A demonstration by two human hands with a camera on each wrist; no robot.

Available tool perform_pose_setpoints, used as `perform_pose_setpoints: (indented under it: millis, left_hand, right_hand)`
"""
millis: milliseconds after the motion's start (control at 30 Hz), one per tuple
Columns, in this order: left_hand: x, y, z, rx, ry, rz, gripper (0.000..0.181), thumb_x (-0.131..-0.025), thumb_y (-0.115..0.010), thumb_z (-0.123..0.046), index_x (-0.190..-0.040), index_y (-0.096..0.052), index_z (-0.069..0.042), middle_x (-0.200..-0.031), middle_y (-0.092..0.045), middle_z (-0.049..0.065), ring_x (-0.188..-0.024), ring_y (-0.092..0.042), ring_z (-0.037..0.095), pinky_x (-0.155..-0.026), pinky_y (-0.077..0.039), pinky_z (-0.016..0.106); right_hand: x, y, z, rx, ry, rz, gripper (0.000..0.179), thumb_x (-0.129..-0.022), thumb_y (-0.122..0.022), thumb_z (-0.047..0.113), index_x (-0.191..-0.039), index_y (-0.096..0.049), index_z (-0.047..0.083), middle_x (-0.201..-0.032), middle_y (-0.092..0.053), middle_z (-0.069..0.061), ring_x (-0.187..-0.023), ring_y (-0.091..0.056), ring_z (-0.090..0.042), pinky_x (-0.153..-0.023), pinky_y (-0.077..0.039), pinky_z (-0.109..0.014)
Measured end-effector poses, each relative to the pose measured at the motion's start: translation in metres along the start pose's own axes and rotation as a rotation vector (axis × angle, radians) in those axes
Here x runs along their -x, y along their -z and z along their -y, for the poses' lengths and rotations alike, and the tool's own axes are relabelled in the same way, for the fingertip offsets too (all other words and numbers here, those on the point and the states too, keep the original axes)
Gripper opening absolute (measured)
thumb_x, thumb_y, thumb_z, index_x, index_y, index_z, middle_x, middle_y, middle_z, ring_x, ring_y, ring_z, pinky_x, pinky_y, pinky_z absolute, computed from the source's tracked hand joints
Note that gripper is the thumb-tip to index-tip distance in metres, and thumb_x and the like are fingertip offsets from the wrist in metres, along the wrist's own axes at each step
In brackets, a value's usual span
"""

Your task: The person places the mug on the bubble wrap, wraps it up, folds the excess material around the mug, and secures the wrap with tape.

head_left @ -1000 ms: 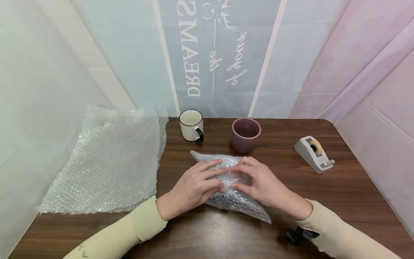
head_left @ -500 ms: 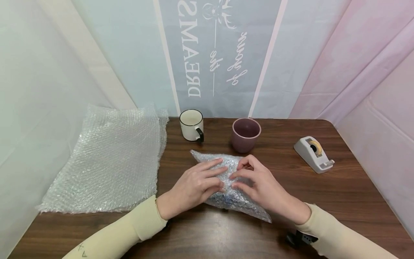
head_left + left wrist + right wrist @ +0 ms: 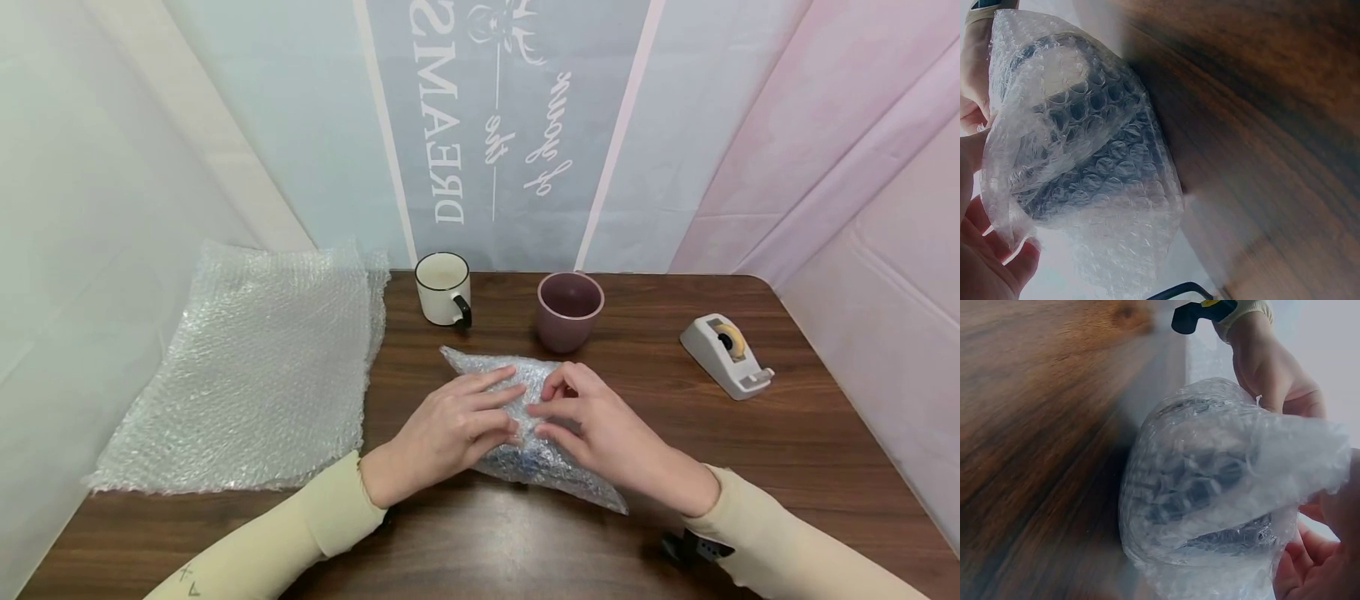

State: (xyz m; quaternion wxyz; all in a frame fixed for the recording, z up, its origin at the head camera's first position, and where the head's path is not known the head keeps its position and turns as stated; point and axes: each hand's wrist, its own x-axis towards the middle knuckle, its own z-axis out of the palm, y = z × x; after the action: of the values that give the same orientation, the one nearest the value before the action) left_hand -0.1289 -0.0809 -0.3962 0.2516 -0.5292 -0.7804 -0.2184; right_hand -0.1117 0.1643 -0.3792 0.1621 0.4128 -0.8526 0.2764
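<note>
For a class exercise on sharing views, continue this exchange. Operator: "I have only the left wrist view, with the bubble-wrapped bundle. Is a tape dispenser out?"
Observer: Yes. The head view shows a white tape dispenser on the table, off to the person's right.

Operator: What lies over on the person's left?

Observer: A bubble wrap sheet, spread out.

Operator: And on the far side of the bundle?

Observer: A purple cup stands upright there, to the right of a white mug.
</note>
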Motion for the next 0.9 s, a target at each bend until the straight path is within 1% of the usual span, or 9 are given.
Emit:
perform_pose_setpoints:
  millis: [167,300,433,567,733,833,900]
  left_hand:
    - [0.0008,0.0001,-0.0001,0.0,-0.002,0.001,0.008,-0.086,-0.078,-0.024,-0.088,-0.073,-0.018,-0.128,-0.067,0.007,-0.132,-0.051,0.026,-0.11,-0.039,0.038]
    - [0.0012,-0.0002,-0.0001,0.004,-0.003,-0.001,0.008,-0.086,-0.078,-0.024,-0.088,-0.073,-0.018,-0.128,-0.066,0.006,-0.132,-0.051,0.026,-0.111,-0.039,0.038]
    - [0.0017,-0.001,0.0,0.013,-0.006,-0.008,0.008,-0.085,-0.079,-0.023,-0.088,-0.074,-0.018,-0.128,-0.067,0.006,-0.132,-0.052,0.026,-0.11,-0.039,0.038]
    - [0.0016,-0.0014,0.0006,0.017,-0.011,-0.008,0.008,-0.086,-0.078,-0.023,-0.089,-0.073,-0.018,-0.127,-0.067,0.006,-0.132,-0.051,0.026,-0.111,-0.039,0.038]
    - [0.0004,-0.0012,0.0014,0.019,-0.019,0.0,0.009,-0.087,-0.078,-0.024,-0.089,-0.073,-0.018,-0.125,-0.068,0.005,-0.133,-0.051,0.026,-0.111,-0.038,0.038]
    - [-0.0005,0.0001,0.0019,0.018,-0.018,0.013,0.012,-0.087,-0.078,-0.027,-0.092,-0.072,-0.017,-0.126,-0.068,0.005,-0.133,-0.05,0.026,-0.112,-0.037,0.038]
    - [-0.0006,0.0015,0.0023,0.012,-0.014,0.022,0.019,-0.087,-0.078,-0.029,-0.098,-0.071,-0.016,-0.127,-0.067,0.005,-0.133,-0.05,0.026,-0.112,-0.037,0.038]
  right_hand:
    - [-0.0021,-0.0023,-0.0002,-0.001,0.027,-0.035,0.013,-0.078,-0.084,0.01,-0.091,-0.079,0.014,-0.093,-0.052,0.008,-0.089,-0.048,-0.011,-0.073,-0.041,-0.021]
    - [-0.004,-0.0039,0.0007,-0.006,0.04,-0.053,0.014,-0.076,-0.084,0.006,-0.084,-0.078,0.016,-0.087,-0.048,0.01,-0.086,-0.047,-0.01,-0.072,-0.04,-0.02]
    - [-0.0046,-0.004,0.0017,-0.009,0.045,-0.055,0.014,-0.076,-0.084,0.005,-0.082,-0.078,0.016,-0.084,-0.046,0.01,-0.084,-0.046,-0.009,-0.071,-0.039,-0.02]
    - [-0.0023,-0.0035,0.0007,0.006,0.041,-0.049,0.013,-0.077,-0.083,0.009,-0.086,-0.078,0.017,-0.087,-0.048,0.011,-0.085,-0.046,-0.009,-0.071,-0.04,-0.021]
    - [0.0019,-0.0028,-0.0024,0.034,0.032,-0.004,0.015,-0.082,-0.081,0.017,-0.097,-0.078,0.015,-0.097,-0.052,0.009,-0.089,-0.046,-0.01,-0.072,-0.041,-0.023]
    - [0.0031,-0.0015,-0.0043,0.015,0.028,0.027,0.02,-0.084,-0.079,0.017,-0.104,-0.078,0.013,-0.103,-0.054,0.007,-0.091,-0.045,-0.011,-0.072,-0.042,-0.024]
    - [0.0035,0.0001,-0.0055,-0.014,0.021,0.047,0.023,-0.085,-0.078,0.017,-0.108,-0.077,0.012,-0.107,-0.055,0.007,-0.094,-0.046,-0.011,-0.074,-0.042,-0.025]
